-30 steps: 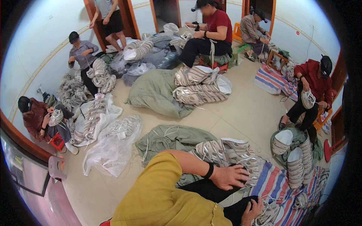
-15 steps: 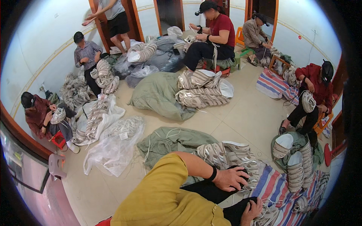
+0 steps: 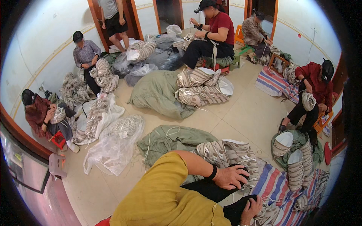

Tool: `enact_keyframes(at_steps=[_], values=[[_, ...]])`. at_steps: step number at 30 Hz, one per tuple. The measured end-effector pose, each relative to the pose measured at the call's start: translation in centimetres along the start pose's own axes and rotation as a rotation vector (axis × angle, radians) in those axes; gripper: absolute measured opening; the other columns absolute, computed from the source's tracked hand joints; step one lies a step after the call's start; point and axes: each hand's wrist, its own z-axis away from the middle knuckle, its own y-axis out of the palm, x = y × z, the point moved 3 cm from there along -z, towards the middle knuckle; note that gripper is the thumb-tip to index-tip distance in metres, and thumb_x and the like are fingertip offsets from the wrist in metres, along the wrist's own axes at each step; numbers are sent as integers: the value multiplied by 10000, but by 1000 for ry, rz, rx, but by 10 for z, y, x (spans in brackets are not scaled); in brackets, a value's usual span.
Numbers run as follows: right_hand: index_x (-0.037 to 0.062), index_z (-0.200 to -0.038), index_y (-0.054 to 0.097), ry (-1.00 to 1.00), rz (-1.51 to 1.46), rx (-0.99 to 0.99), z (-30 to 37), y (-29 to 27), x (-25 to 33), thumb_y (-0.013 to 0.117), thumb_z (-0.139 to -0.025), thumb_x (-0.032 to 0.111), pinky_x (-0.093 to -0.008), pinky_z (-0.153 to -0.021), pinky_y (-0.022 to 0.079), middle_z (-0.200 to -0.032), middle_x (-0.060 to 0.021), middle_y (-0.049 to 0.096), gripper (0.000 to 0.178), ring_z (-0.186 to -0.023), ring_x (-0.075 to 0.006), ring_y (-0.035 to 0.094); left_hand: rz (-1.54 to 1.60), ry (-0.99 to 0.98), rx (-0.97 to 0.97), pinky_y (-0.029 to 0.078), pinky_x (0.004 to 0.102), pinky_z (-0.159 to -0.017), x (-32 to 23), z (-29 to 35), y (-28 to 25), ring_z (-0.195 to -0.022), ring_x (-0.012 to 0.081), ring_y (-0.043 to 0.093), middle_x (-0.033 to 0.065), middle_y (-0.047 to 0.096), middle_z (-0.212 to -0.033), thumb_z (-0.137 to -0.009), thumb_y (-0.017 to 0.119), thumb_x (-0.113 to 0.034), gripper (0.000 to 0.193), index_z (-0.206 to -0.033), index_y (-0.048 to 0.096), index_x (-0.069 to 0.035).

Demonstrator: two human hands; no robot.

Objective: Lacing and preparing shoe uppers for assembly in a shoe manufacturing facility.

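Observation:
My left hand (image 3: 230, 177), with a black band at the wrist, lies over one of my knees in black trousers, its fingers spread and holding nothing. Lower down, my right hand (image 3: 251, 210) rests on my other knee with its fingers loosely apart. Just beyond my left hand, a stack of beige and white shoe uppers (image 3: 213, 153) is nested in rows on the floor. More loose shoe uppers (image 3: 269, 215) with pale laces lie beside my right hand. A green cloth sack (image 3: 166, 139) is spread beyond my left arm.
A striped woven sheet (image 3: 269, 180) lies to the right, near stacked uppers (image 3: 295, 171). A clear plastic bag (image 3: 113, 150) and a big green sack (image 3: 158, 94) cover parts of the floor. Several seated people handle uppers around the room; one person stands at the back.
Both my hands stay where they were on my knees. The standing person at the back has lowered their arms. A seated person in red has shifted a raised hand slightly.

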Motion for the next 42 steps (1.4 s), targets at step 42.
enact_keyframes(at_steps=[42], values=[[34,-928,595,-1,-49,-17,8,-8,7,593,-795,66,-498,-1064,237,-1294,-201,478,137,-1277,-397,353,-33,37,-40,230,607,-1038,-8,-6,12,-1269,319,384,56,531,-1213,-744,617,-176,110,-845,651,-150]])
